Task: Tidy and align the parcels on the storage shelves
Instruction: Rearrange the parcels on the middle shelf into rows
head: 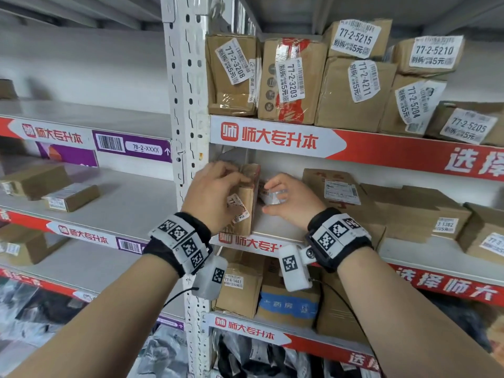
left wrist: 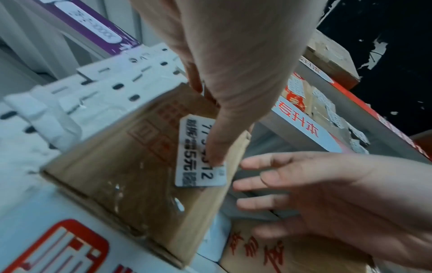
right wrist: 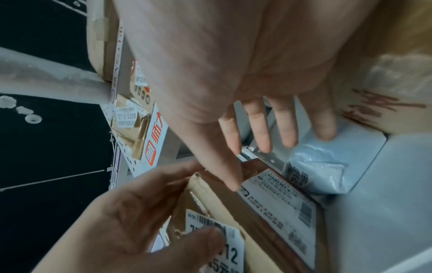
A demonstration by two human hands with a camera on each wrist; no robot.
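A tall brown cardboard box (head: 247, 214) stands upright at the left end of the middle shelf (head: 275, 230), beside the white post. My left hand (head: 215, 192) grips it, thumb on its white label (left wrist: 201, 166) and fingers over the top edge. In the left wrist view the box (left wrist: 121, 166) fills the middle. Just right of the box, my right hand (head: 289, 200) is open with straight fingers. It reaches over a small pale plastic parcel (right wrist: 327, 162), and the little finger touches it. The right wrist view shows the box (right wrist: 268, 212) below my right hand (right wrist: 233, 64).
A wide flat brown box (head: 341, 192) lies right of my right hand, with more boxes beyond it. Labelled parcels (head: 291, 77) crowd the shelf above. The slotted white post (head: 185, 105) borders the left side. The left bay holds small boxes (head: 71, 197).
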